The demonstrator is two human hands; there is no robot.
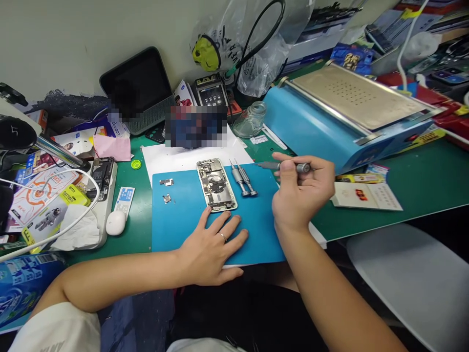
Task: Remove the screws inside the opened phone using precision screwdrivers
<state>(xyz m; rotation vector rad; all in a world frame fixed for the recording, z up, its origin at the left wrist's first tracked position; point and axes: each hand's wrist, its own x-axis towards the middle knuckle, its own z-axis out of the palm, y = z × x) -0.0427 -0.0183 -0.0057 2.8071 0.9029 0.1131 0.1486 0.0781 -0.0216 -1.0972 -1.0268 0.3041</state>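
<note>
An opened phone [217, 185] lies on a blue mat [179, 230], its inner parts bare. My left hand [216, 244] rests flat on the mat just below it, fingers spread, with fingertips at or near its lower edge. Raised over the mat's right side, my right hand [302, 188] grips a grey precision screwdriver [273, 166], its tip pointing left. Two more grey screwdrivers [244, 180] lie side by side right of the phone. To its left are a small metal-shielded part [166, 182] and another small part [167, 198] with tiny bits beside it.
A blue machine [304, 127] with a metal plate stands at the right, a glass jar [252, 117] beside it. On the left are a white earbud case [116, 223], a second opened phone [99, 180] and a white cable [88, 215]. A grey stool [410, 274] is at lower right.
</note>
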